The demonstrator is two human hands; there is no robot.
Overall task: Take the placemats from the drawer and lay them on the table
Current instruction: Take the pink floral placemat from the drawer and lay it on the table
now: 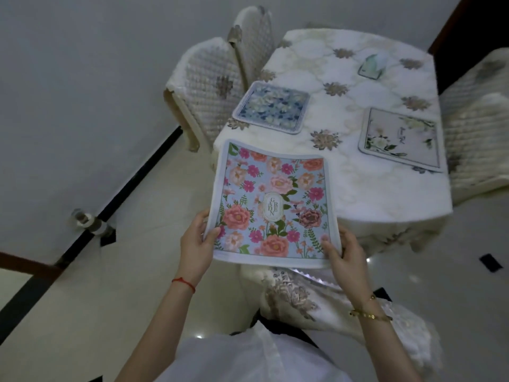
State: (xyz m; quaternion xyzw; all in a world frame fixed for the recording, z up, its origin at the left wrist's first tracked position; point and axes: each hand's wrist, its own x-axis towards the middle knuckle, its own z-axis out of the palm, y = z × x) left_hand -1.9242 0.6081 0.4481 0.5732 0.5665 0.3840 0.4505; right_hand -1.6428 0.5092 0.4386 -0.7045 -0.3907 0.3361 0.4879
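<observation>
The table [358,188], draped in a white quilted cloth with beige flower motifs, is the landmark. Its near edge curves round just beyond the hands, and bare cloth lies along that near side between the two mats already down. A blue-and-white floral placemat [271,107] lies flat at the table's far-left edge; a white placemat with green leaves and pale blossoms [400,139] lies flat at its right edge, well apart from the first. A small pale-green box [371,66] sits toward the table's far side. White padded chairs [209,86] stand against its left side.

The light-blue placemat printed with pink and coral flowers [271,205] is held in the air over the table's near-left corner, sagging slightly. The left hand [197,244] pinches its near-left corner, thumb on top; the right hand [344,253] pinches the near-right corner likewise.
</observation>
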